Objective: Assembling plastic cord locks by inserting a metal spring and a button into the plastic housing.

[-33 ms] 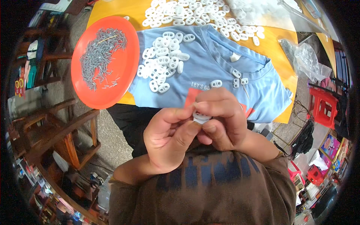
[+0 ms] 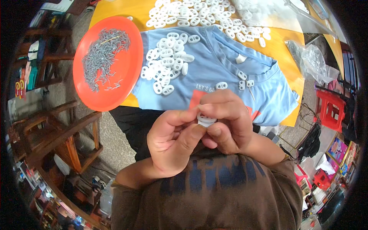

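Close to my chest, both hands pinch one white oval plastic piece (image 2: 206,120) with holes in it. My left hand (image 2: 172,140) grips its left side between thumb and forefinger. On the other side, my right hand (image 2: 228,122) has thumb and bent fingers closed on the same piece, covering much of it. Just beyond lies a blue T-shirt (image 2: 237,101) spread on the table, bearing a pile of similar two-hole ovals (image 2: 167,61). A single oval (image 2: 221,85) rests near my right knuckles, with several small white-and-dark pieces (image 2: 242,85) and a thin pin-like stick (image 2: 252,94) further right.
A red plate (image 2: 128,73) of small metal screws or pins (image 2: 101,57) overhangs the table's left edge. More white ovals (image 2: 191,13) cover the far side of the yellow table (image 2: 281,42), beside clear plastic bags (image 2: 316,61). A red stool (image 2: 330,109) stands at right, wooden frames (image 2: 73,142) at left.
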`<state>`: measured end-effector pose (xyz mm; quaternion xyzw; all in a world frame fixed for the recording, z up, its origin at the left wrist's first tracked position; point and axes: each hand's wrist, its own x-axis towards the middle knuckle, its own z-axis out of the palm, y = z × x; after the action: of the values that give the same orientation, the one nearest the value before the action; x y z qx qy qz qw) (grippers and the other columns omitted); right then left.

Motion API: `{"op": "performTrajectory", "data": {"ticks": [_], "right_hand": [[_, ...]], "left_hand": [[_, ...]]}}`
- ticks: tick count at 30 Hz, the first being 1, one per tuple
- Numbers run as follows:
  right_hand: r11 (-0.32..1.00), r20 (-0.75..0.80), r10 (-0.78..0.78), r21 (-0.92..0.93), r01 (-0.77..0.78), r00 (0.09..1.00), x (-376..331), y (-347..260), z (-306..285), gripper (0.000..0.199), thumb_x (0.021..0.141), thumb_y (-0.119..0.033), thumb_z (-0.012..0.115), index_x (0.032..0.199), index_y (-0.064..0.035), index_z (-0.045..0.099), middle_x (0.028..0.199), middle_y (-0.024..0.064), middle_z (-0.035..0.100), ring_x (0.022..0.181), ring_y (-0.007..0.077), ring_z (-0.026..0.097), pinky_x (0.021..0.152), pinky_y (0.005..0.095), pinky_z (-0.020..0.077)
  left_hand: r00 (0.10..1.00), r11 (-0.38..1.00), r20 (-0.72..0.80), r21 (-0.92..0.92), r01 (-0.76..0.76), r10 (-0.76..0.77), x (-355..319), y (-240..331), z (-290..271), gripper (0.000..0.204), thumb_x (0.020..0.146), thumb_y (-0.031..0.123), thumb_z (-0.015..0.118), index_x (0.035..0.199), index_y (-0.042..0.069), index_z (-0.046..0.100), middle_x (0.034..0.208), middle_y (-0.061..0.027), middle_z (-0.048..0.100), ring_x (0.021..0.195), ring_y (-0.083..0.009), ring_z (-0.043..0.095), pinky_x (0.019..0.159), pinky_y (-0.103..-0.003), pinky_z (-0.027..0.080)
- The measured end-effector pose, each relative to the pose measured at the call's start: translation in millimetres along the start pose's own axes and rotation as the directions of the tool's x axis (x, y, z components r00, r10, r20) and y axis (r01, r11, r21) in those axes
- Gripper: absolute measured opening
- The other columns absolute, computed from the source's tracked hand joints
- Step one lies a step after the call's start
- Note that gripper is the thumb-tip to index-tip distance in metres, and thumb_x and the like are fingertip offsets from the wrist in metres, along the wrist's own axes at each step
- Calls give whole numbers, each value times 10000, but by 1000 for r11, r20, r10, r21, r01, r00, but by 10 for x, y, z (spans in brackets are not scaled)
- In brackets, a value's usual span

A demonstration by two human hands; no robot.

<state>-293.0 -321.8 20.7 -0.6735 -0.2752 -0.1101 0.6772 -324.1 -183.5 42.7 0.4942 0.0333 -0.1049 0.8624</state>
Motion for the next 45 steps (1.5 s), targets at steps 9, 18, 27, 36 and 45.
{"op": "performTrajectory", "data": {"ticks": [9,18,27,36,45], "right_hand": [[1000,21,-21,17,21,1000,37,34,47,316,851,-178,574,1107,-17,487,920,139,535,777,274,538,679,353,442],[996,27,-37,79,35,999,65,36,45,274,819,-86,590,1069,-18,502,896,138,541,755,269,549,645,341,451],[992,37,-102,83,98,994,81,169,97,270,884,-144,516,1102,15,509,933,153,526,698,216,529,573,330,422],[999,-22,-1,-42,0,1000,120,72,107,364,739,-140,683,1050,0,556,873,128,591,760,272,582,654,353,460],[996,63,6,-93,0,998,33,78,27,357,786,-178,667,1065,5,540,938,137,565,818,248,545,707,337,422]], "left_hand": [[999,1000,-43,-25,3,-4,-11,58,48,200,857,76,555,1026,62,450,802,-117,567,567,-155,543,438,-259,460],[970,980,176,-137,-143,166,-1,-72,-140,275,875,-42,486,1136,0,411,991,-116,544,731,-163,608,630,-280,542],[982,981,102,-125,-147,160,10,-84,-164,252,893,-24,462,1137,13,412,918,-145,567,691,-140,591,619,-256,512],[986,987,-46,13,-157,158,18,-36,-112,219,830,22,512,1045,50,477,856,-94,566,703,-129,540,605,-258,465],[987,983,23,-96,-159,162,8,-106,-181,245,877,-28,481,1117,-25,430,1006,-126,564,869,-139,575,771,-277,484]]}}
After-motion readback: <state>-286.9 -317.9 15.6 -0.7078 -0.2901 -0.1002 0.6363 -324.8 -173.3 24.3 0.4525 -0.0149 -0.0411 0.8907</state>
